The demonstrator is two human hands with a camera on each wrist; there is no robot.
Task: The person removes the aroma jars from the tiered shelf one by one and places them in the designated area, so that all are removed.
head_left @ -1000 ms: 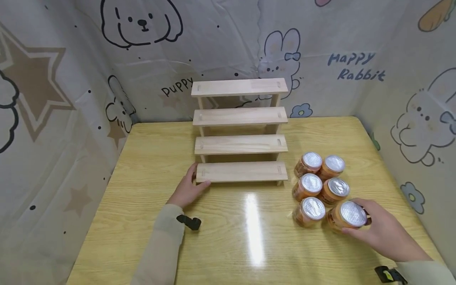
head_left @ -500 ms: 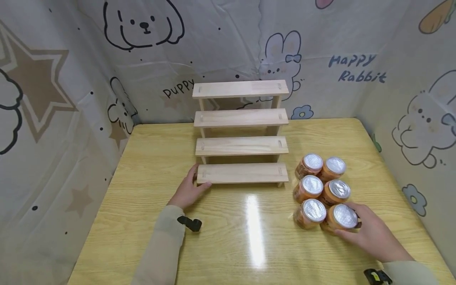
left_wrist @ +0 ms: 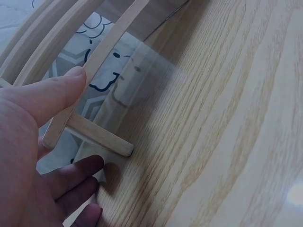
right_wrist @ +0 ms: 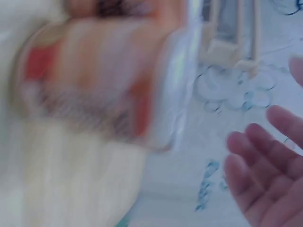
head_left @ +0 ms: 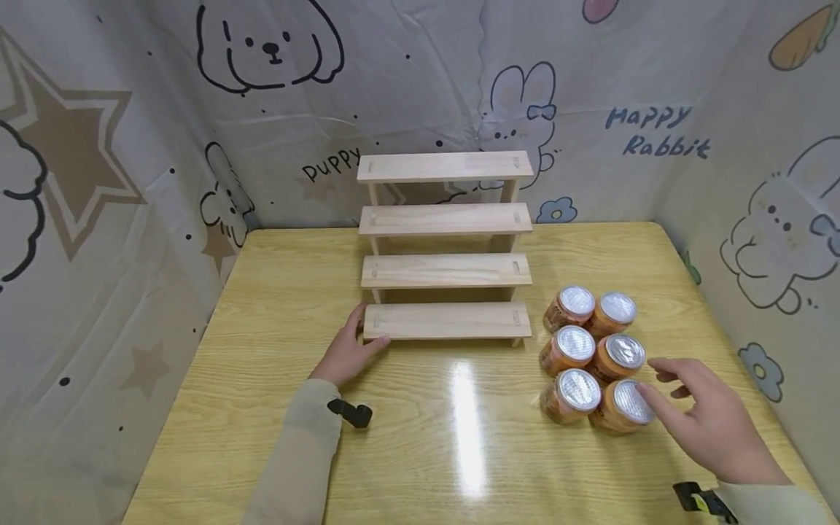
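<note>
A four-step wooden display rack (head_left: 446,321) stands toward the back of the table. My left hand (head_left: 344,351) grips the left end of its lowest step; in the left wrist view the thumb (left_wrist: 57,93) lies along the step's front edge, and the other fingers are bent below, near the short leg (left_wrist: 102,135). To the right of the rack, several jars with silver lids and orange contents sit close together in two columns. My right hand (head_left: 715,423) is beside the nearest right jar (head_left: 620,412), fingers loosely bent and holding nothing. That jar looks blurred in the right wrist view.
The yellow wood-grain table (head_left: 262,408) carries the rack and jars. Behind and at both sides hangs a pale cloth (head_left: 420,87) with cartoon drawings, right against the table's edges. A bright light reflection lies in front of the rack.
My right hand slid the nearest right jar leftward against the others, then let go and drew back to the right. My left hand stayed on the rack.
</note>
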